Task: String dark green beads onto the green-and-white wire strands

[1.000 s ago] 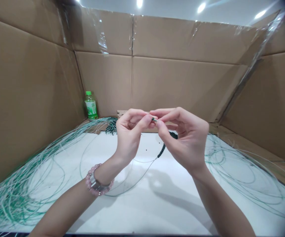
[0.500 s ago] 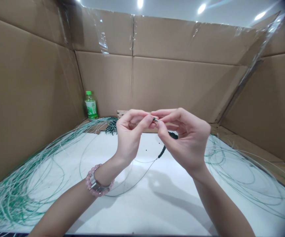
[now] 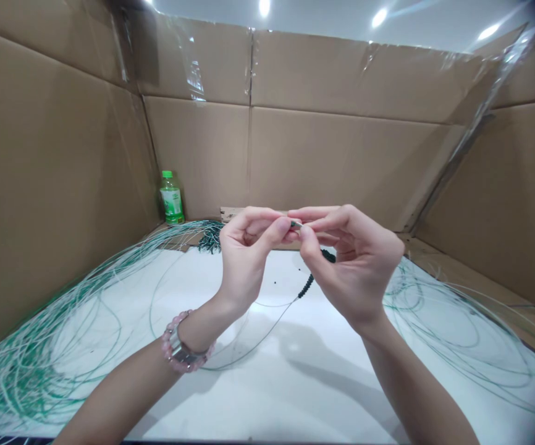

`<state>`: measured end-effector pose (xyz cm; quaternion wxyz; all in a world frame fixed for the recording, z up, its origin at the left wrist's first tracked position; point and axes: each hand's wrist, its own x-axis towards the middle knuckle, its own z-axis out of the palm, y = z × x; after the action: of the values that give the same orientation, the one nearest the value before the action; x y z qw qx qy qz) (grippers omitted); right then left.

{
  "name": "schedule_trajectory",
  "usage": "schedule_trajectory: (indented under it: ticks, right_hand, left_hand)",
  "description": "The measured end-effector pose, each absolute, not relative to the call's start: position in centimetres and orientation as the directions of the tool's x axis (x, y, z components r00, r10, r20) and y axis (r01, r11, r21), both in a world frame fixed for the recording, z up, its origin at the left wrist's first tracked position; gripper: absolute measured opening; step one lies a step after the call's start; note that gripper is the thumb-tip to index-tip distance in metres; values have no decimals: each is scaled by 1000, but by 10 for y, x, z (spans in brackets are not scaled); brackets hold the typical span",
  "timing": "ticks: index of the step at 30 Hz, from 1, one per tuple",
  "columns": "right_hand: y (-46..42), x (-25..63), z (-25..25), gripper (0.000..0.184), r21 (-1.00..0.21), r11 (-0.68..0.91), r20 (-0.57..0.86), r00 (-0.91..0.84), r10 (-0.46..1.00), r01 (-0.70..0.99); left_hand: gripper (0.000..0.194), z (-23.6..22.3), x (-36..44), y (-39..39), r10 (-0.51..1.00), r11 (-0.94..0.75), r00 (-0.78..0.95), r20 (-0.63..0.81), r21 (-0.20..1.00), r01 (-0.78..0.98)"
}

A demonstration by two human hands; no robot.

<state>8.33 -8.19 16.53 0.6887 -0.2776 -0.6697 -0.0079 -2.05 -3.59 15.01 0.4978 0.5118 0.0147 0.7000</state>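
My left hand (image 3: 249, 253) and my right hand (image 3: 355, 262) are raised above the white table (image 3: 286, 383), fingertips meeting. Between them they pinch a small dark green bead (image 3: 294, 223) at the end of a thin cord. A short run of dark green beads (image 3: 305, 285) hangs on the thin green string (image 3: 249, 346) just below my right hand, and the string loops down to the table. My left wrist wears a pink bead bracelet (image 3: 185, 346).
Bundles of green string (image 3: 40, 364) lie along the left side, and more green string loops (image 3: 457, 321) lie on the right. A green bottle (image 3: 172, 199) stands in the far left corner. A dark bead pile (image 3: 210, 238) lies behind my left hand. Cardboard walls (image 3: 341, 154) enclose the table.
Both hands have drifted slightly right while staying pinched together at the fingertips. The string and beads below them have hardly moved.
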Motion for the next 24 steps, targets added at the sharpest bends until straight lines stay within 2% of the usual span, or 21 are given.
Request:
schedule_trajectory:
  ticks: [13, 24]
  right_hand:
    - [-81, 84, 164, 15, -345, 826, 933, 68, 352, 445]
    - [-81, 85, 164, 16, -335, 839, 938, 72, 338, 429]
  left_hand:
    - [6, 150, -20, -35, 721, -518, 3, 693, 541, -662]
    - [4, 151, -21, -36, 710, -506, 22, 704, 531, -679]
